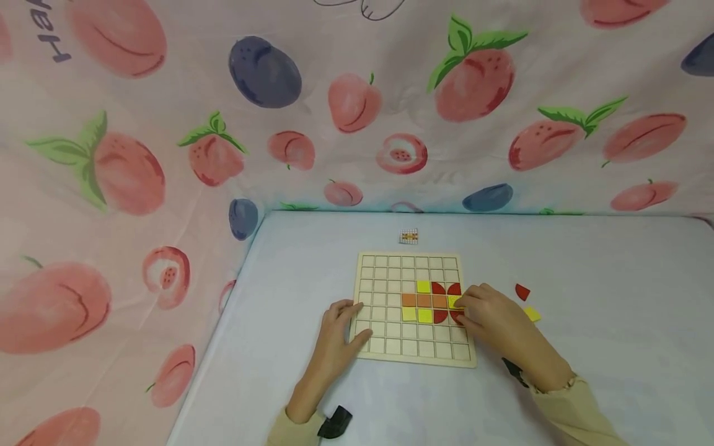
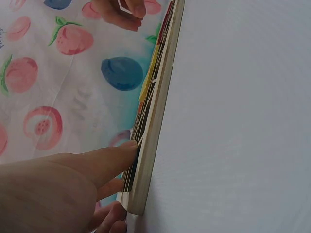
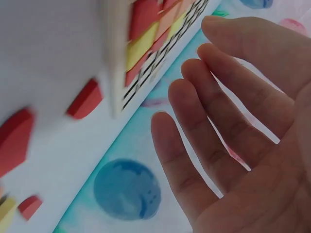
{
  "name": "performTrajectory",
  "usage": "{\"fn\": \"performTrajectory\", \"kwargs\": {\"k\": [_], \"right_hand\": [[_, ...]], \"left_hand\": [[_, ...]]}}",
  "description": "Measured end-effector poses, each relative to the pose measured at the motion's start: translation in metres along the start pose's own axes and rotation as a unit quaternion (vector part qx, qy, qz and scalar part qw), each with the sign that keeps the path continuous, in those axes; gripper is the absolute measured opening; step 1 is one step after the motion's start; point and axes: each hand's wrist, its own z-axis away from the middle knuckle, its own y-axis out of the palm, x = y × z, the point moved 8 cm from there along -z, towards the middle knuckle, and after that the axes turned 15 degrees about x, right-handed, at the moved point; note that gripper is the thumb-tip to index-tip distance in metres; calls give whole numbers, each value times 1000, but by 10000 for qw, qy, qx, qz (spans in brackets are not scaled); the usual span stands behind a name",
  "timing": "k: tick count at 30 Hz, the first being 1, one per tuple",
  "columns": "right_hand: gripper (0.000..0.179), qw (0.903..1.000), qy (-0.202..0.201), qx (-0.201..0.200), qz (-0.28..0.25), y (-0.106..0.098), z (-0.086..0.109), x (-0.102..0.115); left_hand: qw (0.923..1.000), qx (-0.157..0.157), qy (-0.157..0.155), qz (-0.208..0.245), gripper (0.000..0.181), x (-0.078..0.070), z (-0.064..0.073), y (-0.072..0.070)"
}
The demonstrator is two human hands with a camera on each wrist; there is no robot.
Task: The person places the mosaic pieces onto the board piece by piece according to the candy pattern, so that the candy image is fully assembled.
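Observation:
A pale wooden grid board lies flat on the table. Toward its right side sit orange squares, yellow squares and red quarter-round pieces. My left hand rests on the board's left edge, thumb and fingers spread apart along it. Over the right edge is my right hand, its fingertips close to a yellow square in the end column. In the right wrist view its fingers are loosely bent, with no piece between them and the thumb.
Right of the board, a loose red piece and a yellow square lie on the white tabletop. A small patterned card sits behind the board. Fruit-print cloth hangs at the back and left.

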Motion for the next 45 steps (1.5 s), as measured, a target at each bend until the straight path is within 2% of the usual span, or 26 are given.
{"fn": "performTrajectory", "kwargs": {"k": [10,20,24,32,41,45], "right_hand": [[29,9987,495,-54,-84,-3,29,-28],[32,9932,1123,308,-90,2,53,-55],[35,9914,1239,427,-66,7,59,-66],[30,9921,1218,293,12,10,67,-75],[28,9954,923,4,-239,8,68,-76],[27,9950,951,1,-300,8,68,-77]], "left_hand": [[10000,-24,-7,3,53,1,1,-1],[10000,-32,-41,35,52,0,1,-1],[10000,-44,-35,31,52,0,1,-1],[10000,-35,-52,16,52,-1,1,0],[9999,-18,-111,69,52,1,1,0],[9999,-33,-85,54,52,0,1,0]]}}
